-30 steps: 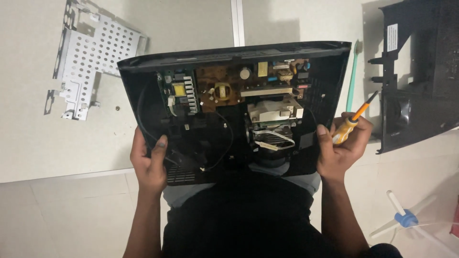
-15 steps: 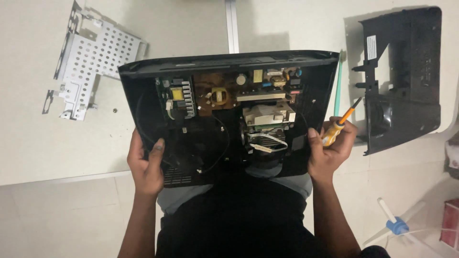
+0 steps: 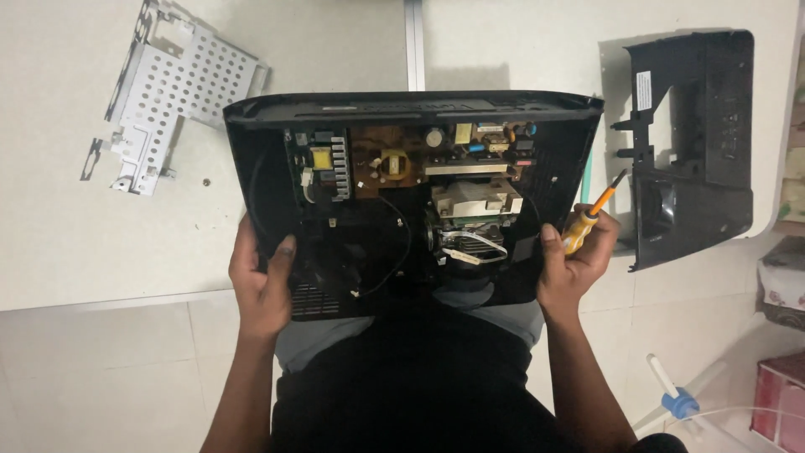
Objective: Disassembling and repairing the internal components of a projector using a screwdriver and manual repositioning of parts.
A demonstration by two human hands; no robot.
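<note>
Head camera, looking down: a perforated metal shield bracket (image 3: 172, 92) lay at the far left of the pale table (image 3: 75, 243), well apart from the work. The left hand (image 3: 264, 285) gripped the near left edge of an opened black device housing (image 3: 260, 180), thumb lying on its inner face and the other fingers hidden beneath it. The housing was held tilted between both hands, its far edge over the table, with circuit boards (image 3: 402, 155) and a black cable (image 3: 394, 243) exposed inside. The right hand (image 3: 574, 268) clasped the near right edge, thumb on the inner face, while its curled fingers also closed round an orange-handled screwdriver (image 3: 591, 216) pointing up and away. Farther right, a detached black plastic cover (image 3: 696, 143) rested on the table.
</note>
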